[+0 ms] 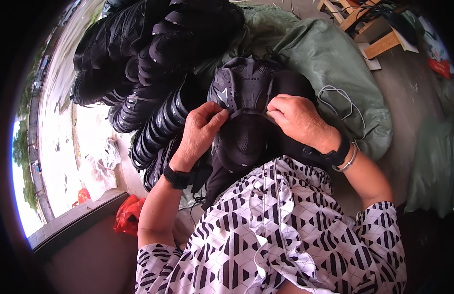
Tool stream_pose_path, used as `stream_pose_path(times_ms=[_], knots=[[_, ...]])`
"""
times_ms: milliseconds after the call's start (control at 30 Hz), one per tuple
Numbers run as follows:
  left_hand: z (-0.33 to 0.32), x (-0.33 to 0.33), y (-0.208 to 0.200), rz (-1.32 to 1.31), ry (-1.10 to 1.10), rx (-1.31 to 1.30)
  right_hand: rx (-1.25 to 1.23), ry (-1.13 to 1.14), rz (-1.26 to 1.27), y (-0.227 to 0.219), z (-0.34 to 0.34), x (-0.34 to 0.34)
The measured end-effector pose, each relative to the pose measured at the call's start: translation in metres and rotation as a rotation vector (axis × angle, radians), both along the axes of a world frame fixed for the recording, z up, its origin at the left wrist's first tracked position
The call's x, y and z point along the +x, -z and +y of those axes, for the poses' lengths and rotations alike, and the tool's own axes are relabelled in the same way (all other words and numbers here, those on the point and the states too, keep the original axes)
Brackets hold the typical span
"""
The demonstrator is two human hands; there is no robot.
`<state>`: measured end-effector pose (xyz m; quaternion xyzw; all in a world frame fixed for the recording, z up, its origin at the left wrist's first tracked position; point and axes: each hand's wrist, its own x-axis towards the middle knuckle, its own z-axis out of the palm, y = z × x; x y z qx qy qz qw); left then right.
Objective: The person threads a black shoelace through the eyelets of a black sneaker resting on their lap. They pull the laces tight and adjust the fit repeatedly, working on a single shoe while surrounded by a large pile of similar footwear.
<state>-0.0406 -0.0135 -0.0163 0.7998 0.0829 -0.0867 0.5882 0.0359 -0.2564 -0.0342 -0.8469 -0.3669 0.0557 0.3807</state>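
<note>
Black shoe upper (242, 90) just beyond patterned shirt (236, 235); pinches its edge with left hand (200, 125) and right hand (298, 117) — thumbs against curled fingers; seems at an edge-handling step — probably calls for an even grip both sides.

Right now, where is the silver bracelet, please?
In the head view, right of centre, the silver bracelet circles the person's right arm, beside the black wristband, on its elbow side.

Stacked black shoe uppers (159, 120) crowd the left hand (200, 130) leftward; above green sacking (330, 56) is room.
</note>
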Motion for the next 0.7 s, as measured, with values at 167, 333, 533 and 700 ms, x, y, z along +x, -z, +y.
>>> stream_pose_path(times_ms=[167,333,533,700], knots=[[0.001,0.002,0.001,0.054,-0.076,-0.068,-0.003,-0.031,-0.002,-0.002,-0.003,0.000],[0.000,0.006,0.011,-0.018,-0.124,-0.009,-0.036,-0.023,-0.063,-0.008,-0.002,-0.003],[-0.019,0.010,-0.005,-0.433,0.017,0.823,-0.147,-0.111,-0.314,-0.008,-0.005,0.004],[-0.001,0.029,-0.042,-0.465,0.373,0.969,-0.082,-0.143,-0.563,-0.015,-0.002,0.017]])
